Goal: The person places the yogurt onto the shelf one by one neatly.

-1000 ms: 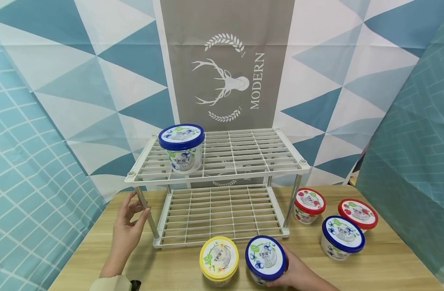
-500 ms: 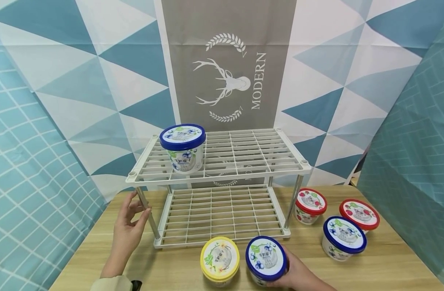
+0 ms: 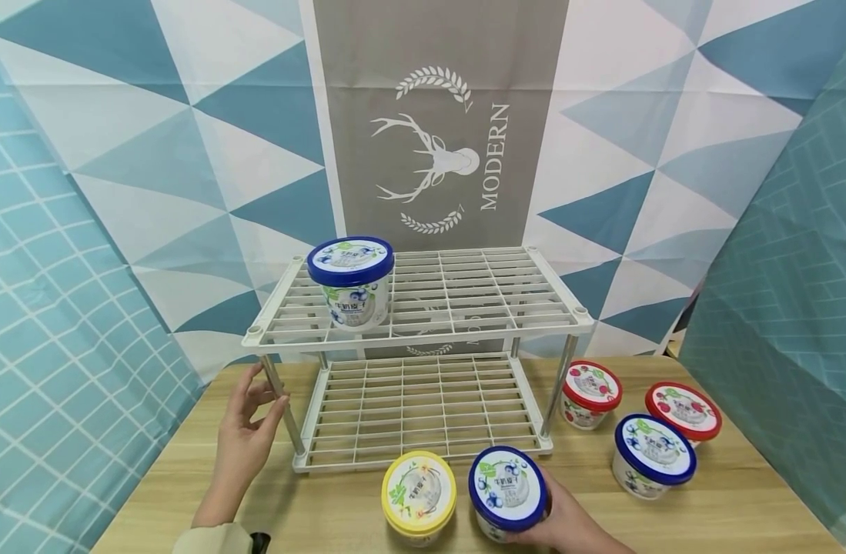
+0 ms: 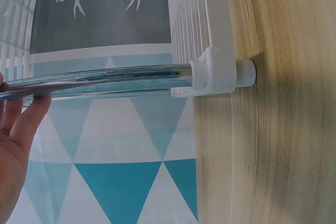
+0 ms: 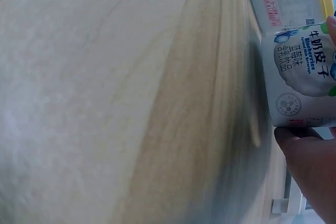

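Blue-lidded tub [image 3: 508,489] between right fingers [image 3: 556,498], metal post [image 4: 115,81] between left fingers [image 4: 30,121]

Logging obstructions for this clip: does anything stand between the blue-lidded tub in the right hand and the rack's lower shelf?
Nothing visible does. The right hand holds the blue-lidded tub in front of the lower shelf; the yellow-lidded tub is beside it on the left, off the straight path.

Triangle-patterned backdrop [image 3: 270,169] hangs behind; wooden table [image 3: 326,508] below.
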Available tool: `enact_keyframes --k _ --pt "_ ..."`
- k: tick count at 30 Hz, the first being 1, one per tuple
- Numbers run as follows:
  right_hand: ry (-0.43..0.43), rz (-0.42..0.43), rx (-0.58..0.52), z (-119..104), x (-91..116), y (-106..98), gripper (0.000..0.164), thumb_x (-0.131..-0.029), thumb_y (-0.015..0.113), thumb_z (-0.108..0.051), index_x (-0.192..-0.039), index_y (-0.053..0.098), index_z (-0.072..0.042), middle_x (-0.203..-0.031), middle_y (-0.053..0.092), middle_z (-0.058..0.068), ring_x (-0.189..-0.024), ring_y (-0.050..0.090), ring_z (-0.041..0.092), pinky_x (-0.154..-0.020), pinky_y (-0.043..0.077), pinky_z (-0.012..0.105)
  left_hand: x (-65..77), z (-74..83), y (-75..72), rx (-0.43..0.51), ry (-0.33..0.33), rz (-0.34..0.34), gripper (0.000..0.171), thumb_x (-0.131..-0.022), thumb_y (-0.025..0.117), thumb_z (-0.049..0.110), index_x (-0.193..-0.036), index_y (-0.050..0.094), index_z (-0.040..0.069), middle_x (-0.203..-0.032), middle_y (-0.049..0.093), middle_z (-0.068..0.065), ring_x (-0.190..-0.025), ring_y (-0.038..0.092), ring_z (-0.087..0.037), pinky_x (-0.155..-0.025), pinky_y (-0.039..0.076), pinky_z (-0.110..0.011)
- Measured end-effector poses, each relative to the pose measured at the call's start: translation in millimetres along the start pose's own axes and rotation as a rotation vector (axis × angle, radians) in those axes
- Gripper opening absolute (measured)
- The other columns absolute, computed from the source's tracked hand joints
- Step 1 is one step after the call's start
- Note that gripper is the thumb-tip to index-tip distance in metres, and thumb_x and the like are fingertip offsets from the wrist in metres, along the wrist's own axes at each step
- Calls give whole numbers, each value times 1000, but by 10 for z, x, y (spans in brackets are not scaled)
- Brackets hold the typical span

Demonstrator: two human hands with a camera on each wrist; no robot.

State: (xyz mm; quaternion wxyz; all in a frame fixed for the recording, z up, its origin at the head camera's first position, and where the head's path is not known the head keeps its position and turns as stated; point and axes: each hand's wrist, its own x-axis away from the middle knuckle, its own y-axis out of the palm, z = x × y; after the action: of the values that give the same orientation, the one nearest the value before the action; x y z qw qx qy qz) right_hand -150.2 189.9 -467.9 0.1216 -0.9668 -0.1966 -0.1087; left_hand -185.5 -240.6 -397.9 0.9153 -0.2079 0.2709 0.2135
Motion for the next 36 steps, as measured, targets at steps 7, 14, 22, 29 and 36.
enact_keyframes --k 7,14,22,29,36 --pt "-31 58 30 -26 12 -24 104 -66 85 -17 -147 21 -4 -142 41 20 -130 37 44 -102 32 62 -1 -2 -5 -4 5 -13 66 -82 62 -12 -140 38 7 -97 53 23 -86 55 14 -64 47 -4" --pt "-67 66 39 -62 33 -56 102 -66 85 -18 -146 23 -3 -141 42 21 -129 39 42 -103 33 60 9 6 -17 14 23 -20 66 -83 62 -10 -141 38 9 -98 54 23 -87 56 13 -65 47 -4" --pt "-79 138 112 -127 80 -71 102 -62 87 -16 -143 27 0 -136 46 23 -124 45 40 -102 37 57 26 4 -23 10 12 -20 65 -83 61 -11 -141 38 8 -98 53 24 -87 55 14 -66 47 -4" --pt "-96 186 142 -172 90 -80 100 -59 87 -12 -141 31 1 -134 49 23 -123 47 40 -101 39 55 6 2 -4 5 10 3 66 -81 61 -16 -139 40 5 -96 54 22 -86 56 14 -65 47 -3" --pt "-125 157 157 -208 83 -121 101 -63 86 -13 -143 27 0 -136 46 23 -124 46 39 -101 39 54 0 -12 -7 -2 21 -2 66 -81 62 -13 -140 40 7 -97 53 23 -86 56 15 -64 46 -4"
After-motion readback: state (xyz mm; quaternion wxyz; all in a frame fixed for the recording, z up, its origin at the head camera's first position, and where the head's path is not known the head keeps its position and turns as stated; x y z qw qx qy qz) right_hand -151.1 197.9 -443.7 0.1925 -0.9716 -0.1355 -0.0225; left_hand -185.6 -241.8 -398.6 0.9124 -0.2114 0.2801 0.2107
